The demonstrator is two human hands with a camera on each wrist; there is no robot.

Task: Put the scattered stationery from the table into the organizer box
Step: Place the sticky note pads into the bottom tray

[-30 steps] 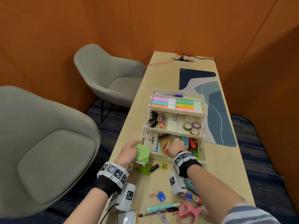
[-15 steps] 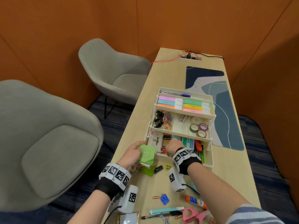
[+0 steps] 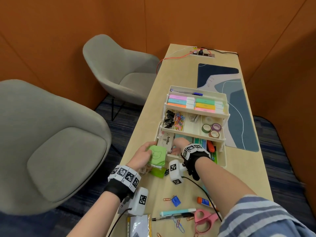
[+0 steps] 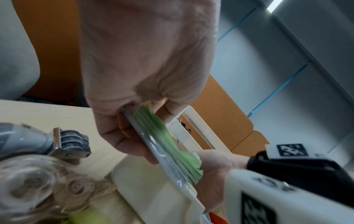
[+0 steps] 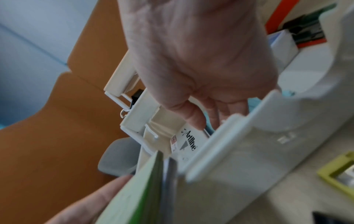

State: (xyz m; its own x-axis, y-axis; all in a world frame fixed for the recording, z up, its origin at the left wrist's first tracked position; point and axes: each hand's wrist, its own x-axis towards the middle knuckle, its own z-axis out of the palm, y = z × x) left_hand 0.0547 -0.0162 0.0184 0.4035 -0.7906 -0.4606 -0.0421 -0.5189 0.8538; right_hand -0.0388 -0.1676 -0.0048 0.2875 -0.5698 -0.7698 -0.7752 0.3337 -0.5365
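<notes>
The white tiered organizer box (image 3: 222, 161) stands open mid-table, its front wall (image 4: 145, 189) close to my left wrist. My left hand (image 3: 143, 155) pinches a green sticky-note pad (image 3: 156, 155) with a bear drawing, tilted just over the box's near left corner. The pad's wrapped edge (image 4: 172, 148) shows between thumb and fingers. My right hand (image 3: 178, 145) reaches into the bottom tray beside the white Artline box (image 3: 166, 141). Its thumb lies on that box (image 5: 188, 144), its fingers (image 5: 228, 109) run fairly straight, and their tips are hidden behind the front wall (image 5: 239, 151).
Near me on the table lie pink scissors (image 3: 203, 219), a glue stick (image 3: 204, 201), a blue clip (image 3: 176, 200), a teal pen (image 3: 177, 212), paper clips and a lime-green item (image 3: 158, 171). A date stamp (image 4: 67, 141) lies left of the box. Two grey chairs (image 3: 51, 142) stand to the left.
My left hand has brought the green pad forward to the box's front left corner. My right hand has gone a little deeper into the bottom tray.
</notes>
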